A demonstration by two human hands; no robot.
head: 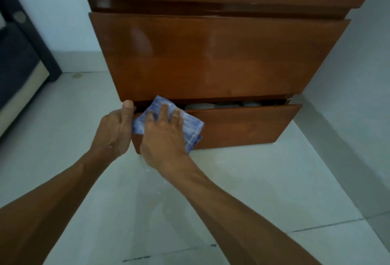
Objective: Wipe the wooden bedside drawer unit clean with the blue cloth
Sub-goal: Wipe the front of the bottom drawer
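The wooden bedside drawer unit (217,53) fills the upper middle of the view. Its bottom drawer (242,126) is pulled out a little, and dim items show in the gap. My right hand (163,135) presses the folded blue checked cloth (190,125) flat against the top left of that drawer's front. My left hand (115,128) grips the drawer's left corner, thumb up against the edge of the drawer above. The cloth's left part is hidden between the two hands.
Pale floor tiles (126,212) spread below the unit. A dark bed frame with a mattress (19,64) stands at the left. Light walls (363,57) close in right of the unit and behind it.
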